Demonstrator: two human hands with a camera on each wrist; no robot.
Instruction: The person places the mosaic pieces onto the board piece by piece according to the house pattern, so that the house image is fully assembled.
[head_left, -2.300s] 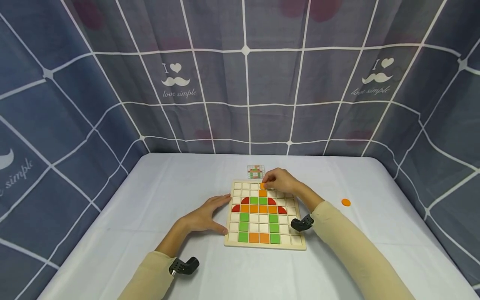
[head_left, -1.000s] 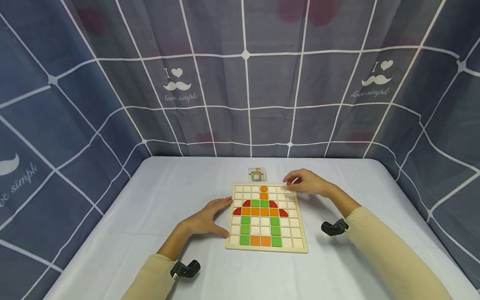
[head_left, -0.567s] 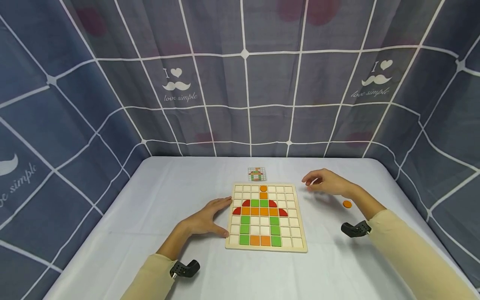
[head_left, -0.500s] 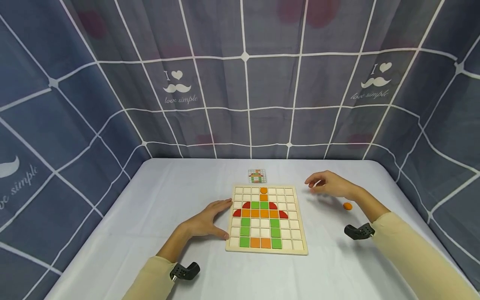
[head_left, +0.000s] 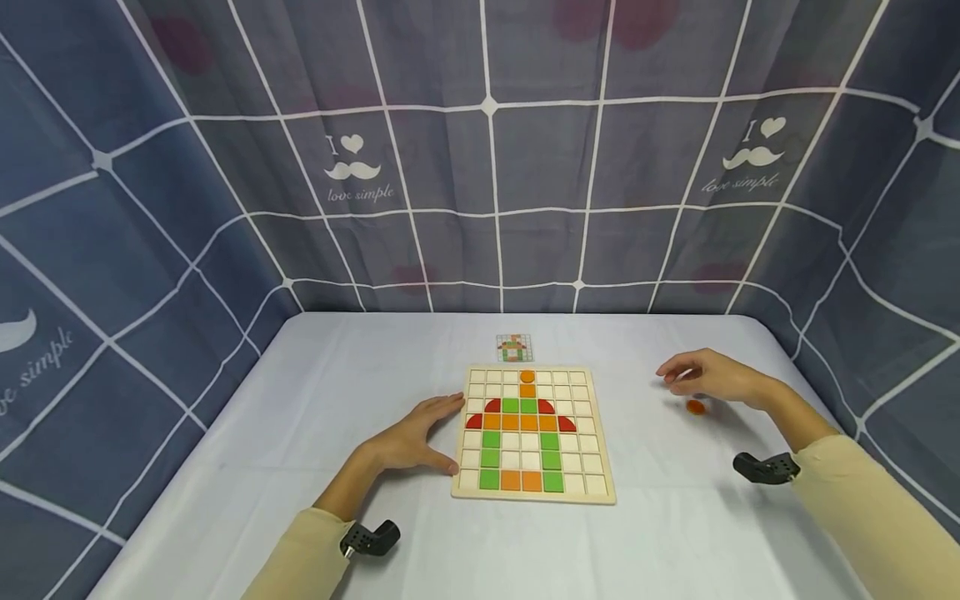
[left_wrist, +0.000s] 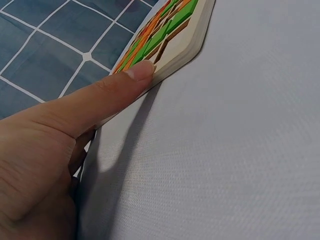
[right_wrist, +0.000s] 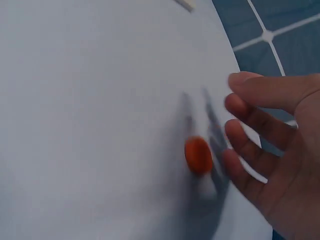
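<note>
My left hand (head_left: 408, 435) rests at the left side of a wooden grid board (head_left: 603, 450). In the left wrist view its straight thumb (left_wrist: 107, 95) touches the board's edge. Green, orange and red pieces form a pattern in the grid, with an orange disc (head_left: 527, 377) in the top row. To the right of the board, my right hand (head_left: 711, 377) hovers over the table beside a loose orange disc (head_left: 696, 407). In the right wrist view the disc (right_wrist: 198, 156) lies just off the loosely bent fingers, which hold nothing.
A small pattern card (head_left: 514, 347) lies behind the board. White cloth (head_left: 360, 358) covers the table, and dark curtains with white lines (head_left: 540, 250) stand behind it and at both sides.
My right hand has let go of an orange disc in the board's top row. It has since moved right, to the loose disc. My left hand keeps its place.
</note>
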